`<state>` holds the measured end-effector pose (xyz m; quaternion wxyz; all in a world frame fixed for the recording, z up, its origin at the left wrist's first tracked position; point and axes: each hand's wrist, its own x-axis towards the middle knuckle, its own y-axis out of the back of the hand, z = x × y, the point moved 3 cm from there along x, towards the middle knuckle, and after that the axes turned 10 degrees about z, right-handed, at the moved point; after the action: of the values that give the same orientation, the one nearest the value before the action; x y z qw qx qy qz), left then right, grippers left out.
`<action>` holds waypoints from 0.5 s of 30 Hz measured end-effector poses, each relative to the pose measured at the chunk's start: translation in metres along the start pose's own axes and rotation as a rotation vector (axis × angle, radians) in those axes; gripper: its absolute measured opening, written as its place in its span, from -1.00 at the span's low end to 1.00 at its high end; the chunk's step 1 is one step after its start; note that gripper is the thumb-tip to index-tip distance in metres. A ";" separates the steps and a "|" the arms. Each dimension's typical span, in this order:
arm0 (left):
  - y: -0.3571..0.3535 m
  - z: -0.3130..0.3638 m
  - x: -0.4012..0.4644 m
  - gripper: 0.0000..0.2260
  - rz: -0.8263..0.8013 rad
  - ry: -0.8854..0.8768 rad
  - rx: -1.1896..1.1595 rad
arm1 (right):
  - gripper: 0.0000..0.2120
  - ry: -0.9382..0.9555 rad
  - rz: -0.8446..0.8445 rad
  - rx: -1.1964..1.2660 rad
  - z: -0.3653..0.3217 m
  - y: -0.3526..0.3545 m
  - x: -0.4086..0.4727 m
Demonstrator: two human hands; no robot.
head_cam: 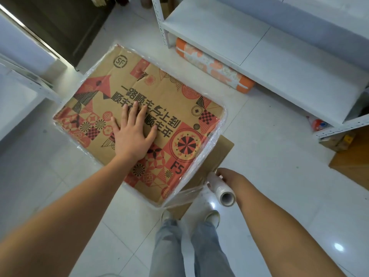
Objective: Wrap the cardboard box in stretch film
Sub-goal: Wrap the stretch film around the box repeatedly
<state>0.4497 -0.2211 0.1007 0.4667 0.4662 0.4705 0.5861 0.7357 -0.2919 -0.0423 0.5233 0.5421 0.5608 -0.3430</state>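
Note:
A large cardboard box (171, 100) with red and black printed patterns stands on the tiled floor, its sides ringed with clear stretch film (213, 134). My left hand (132, 134) lies flat on the box top, fingers spread. My right hand (229, 177) grips a roll of stretch film (221, 189) just off the box's near right corner. A band of film (183, 194) runs taut from the roll to that corner.
A flat sheet of cardboard (219, 154) lies under the box's right side. White metal shelving (259, 43) stands at the right with an orange patterned bundle (213, 64) beneath it. More cardboard (351, 158) lies at far right. My legs and shoes (212, 215) are below the roll.

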 end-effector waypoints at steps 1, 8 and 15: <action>0.000 0.000 0.000 -0.44 0.001 -0.002 0.001 | -0.85 -0.015 -0.011 0.016 -0.002 0.002 -0.002; -0.002 -0.003 0.001 -0.42 0.001 0.003 -0.001 | -0.76 -0.020 -0.065 0.029 0.005 0.003 -0.020; -0.001 -0.003 0.003 -0.41 0.001 0.008 -0.018 | -0.87 -0.025 -0.005 -0.107 -0.017 0.007 0.003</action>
<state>0.4467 -0.2179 0.0999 0.4684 0.4599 0.4669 0.5926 0.7397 -0.2742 -0.0402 0.5578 0.5076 0.5732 -0.3206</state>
